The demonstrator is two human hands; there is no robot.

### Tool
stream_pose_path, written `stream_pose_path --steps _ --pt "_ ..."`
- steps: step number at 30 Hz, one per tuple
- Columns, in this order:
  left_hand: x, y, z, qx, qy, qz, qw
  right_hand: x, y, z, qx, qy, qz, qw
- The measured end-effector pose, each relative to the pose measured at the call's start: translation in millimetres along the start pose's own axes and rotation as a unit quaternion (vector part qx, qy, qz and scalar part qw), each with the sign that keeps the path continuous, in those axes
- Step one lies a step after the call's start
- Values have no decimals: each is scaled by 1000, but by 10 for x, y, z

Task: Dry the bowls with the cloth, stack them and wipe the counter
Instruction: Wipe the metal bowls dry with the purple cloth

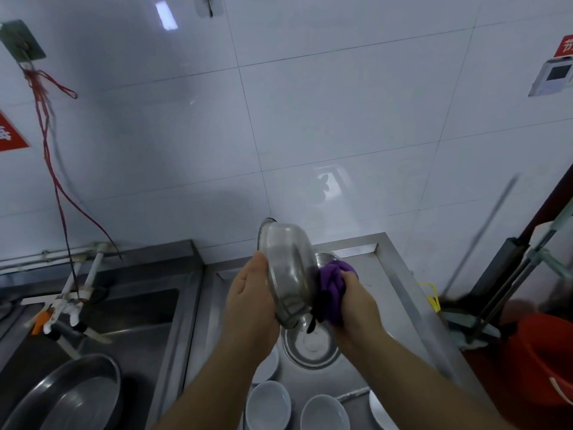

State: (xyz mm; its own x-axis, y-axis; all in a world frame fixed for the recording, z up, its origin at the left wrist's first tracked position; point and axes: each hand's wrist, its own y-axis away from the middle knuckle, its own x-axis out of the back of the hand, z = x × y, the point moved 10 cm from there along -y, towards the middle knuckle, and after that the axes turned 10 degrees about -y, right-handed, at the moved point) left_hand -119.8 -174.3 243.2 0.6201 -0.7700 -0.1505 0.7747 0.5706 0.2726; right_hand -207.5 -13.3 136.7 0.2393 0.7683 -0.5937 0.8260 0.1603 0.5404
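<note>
Steel bowl (286,274) held tilted on edge above the counter (390,293), at frame centre, mouth facing 3 o'clock. Left hand (248,293) is the grip on it: palm and fingers wrapped against the outer wall from 9 o'clock, thumb near the upper rim. Right hand (353,301) closes round a bunched purple cloth (333,287) and presses it at the bowl's mouth from 3 o'clock; how deep the cloth reaches inside cannot be told, the bowl wall hides it. Directly below, at 6 o'clock, a second steel bowl (311,344) sits upright on the counter; a further steel rim shows behind the cloth at 1 o'clock. Lower still, white ceramic bowls (269,398) stand near the bottom edge, one partly under the left forearm. Sink (148,308) with a large steel basin (71,395) at 8 o'clock; orange bucket (545,364) at 4 o'clock. Risks, as judgement: the held bowl is wet and smooth and supported from one side only, so a hard push from the cloth could slide it out of the left palm; it would fall onto the steel bowl beneath or bounce towards the ceramic ones and chip them. A loose cloth tail hangs at the lower rim and could snag. Damp patches left inside would trap water once stacked.
</note>
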Motion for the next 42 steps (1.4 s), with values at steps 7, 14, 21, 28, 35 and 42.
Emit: stream_pose_path --steps 7,14,21,28,35,42 --pt "-99 -123 10 -24 18 27 999 -109 365 99 26 24 15 999" --pt "-234 -158 -58 22 30 2 999 -582 959 -246 263 208 -109 936" --pt "-271 -97 -162 50 46 -71 995 -1008 1127 -626 476 426 -264 722" --pt "-385 9 -223 91 45 -211 972 -1003 621 -980 362 357 -216 833" --pt "-270 9 -215 76 64 -221 970 -856 182 -1018 268 274 -230 895" --pt "-170 -44 -117 24 56 -236 970 -414 -43 -781 186 277 -138 932"
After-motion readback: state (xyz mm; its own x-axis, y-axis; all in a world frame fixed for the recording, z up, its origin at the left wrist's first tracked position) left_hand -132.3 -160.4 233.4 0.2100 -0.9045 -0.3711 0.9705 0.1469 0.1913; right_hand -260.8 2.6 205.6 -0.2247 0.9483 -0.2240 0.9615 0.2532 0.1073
